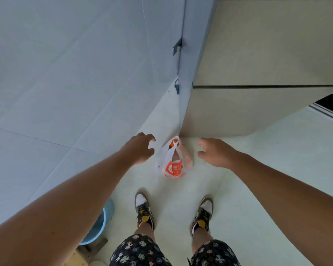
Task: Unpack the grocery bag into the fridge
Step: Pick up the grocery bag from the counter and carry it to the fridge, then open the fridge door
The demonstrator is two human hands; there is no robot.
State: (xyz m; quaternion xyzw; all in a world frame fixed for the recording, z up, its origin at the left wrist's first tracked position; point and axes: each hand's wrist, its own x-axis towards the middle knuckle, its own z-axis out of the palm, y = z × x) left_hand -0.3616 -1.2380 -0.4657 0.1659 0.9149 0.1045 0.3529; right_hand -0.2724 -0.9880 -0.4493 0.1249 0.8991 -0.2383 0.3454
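A white plastic grocery bag (174, 160) with orange print stands on the pale floor by the lower front corner of the fridge (258, 54). Its handles stand up, and something orange shows inside. My left hand (139, 148) hovers just left of the bag with loosely curled fingers, holding nothing. To the right of the bag, my right hand (215, 152) hovers the same way, empty. Neither hand touches the bag. Both fridge doors, beige and split by a dark seam, are closed.
A tiled wall (65, 73) runs along the left, with a wall socket (177, 47) and cable near the fridge's side. A blue bucket (102, 223) sits at lower left beside my left foot. My two shoes stand behind the bag. A dark threshold (331, 106) lies at right.
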